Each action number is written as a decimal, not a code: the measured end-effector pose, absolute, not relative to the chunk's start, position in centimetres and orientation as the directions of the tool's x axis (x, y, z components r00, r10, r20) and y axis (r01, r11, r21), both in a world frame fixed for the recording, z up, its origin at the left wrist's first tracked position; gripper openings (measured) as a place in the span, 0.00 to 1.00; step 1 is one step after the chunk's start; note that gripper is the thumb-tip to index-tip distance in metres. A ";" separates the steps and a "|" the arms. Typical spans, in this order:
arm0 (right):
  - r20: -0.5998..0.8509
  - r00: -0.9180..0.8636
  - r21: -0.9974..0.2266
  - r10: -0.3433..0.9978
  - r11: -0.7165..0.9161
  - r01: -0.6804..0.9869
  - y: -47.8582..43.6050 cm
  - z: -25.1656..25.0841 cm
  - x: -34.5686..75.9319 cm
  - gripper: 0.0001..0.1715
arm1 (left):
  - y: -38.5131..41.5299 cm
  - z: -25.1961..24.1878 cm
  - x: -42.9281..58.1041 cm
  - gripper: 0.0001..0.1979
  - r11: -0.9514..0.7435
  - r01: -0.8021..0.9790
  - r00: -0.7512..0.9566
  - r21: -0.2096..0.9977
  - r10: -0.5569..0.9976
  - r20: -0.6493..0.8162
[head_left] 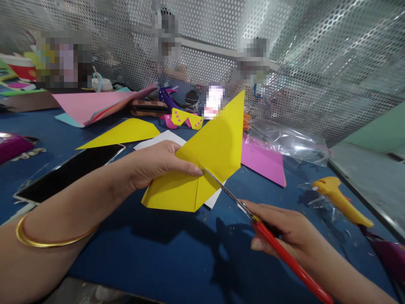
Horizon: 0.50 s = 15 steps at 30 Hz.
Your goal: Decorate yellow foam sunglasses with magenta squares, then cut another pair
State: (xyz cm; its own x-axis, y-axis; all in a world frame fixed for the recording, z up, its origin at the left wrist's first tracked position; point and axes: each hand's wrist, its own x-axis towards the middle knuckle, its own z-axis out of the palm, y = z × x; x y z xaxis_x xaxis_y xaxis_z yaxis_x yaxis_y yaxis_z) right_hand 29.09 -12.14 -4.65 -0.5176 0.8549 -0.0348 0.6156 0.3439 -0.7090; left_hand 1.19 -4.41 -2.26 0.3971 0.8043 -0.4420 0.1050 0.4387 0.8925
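Over table (152,261), left hand (155,164) pinching yellow paper (215,147), right hand (286,230) seemingly clasping half-hidden scissors (278,251).

The folded yellow sheet (209,164) at centre frame is matt, smooth paper. The scissors (268,236) at lower right pair shiny metal blades with glossy red plastic handles. Behind, the wall (316,63) is perforated metal, and a clear glossy plastic bag (284,141) lies crinkled.

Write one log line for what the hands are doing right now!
left hand: holds folded yellow paper up | right hand: grips red-handled scissors, blade tip at the paper | below: blue table
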 end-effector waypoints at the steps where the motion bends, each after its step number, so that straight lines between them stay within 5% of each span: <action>1: -0.035 -0.518 -0.711 0.854 0.343 0.614 -12.1 -4.7 29.1 0.27 | -4.4 -2.3 1.2 0.10 0.439 0.104 0.396 0.892 0.805 -0.442; 7: -0.059 -0.498 -0.746 0.865 0.294 0.598 -11.9 -4.6 29.3 0.25 | -4.5 -2.2 1.2 0.09 0.442 0.106 0.402 0.890 0.800 -0.445; 15: -0.262 -0.559 -0.917 0.787 -0.023 0.397 -11.7 -4.5 29.6 0.30 | -4.4 -2.3 1.1 0.10 0.446 0.105 0.425 0.889 0.788 -0.445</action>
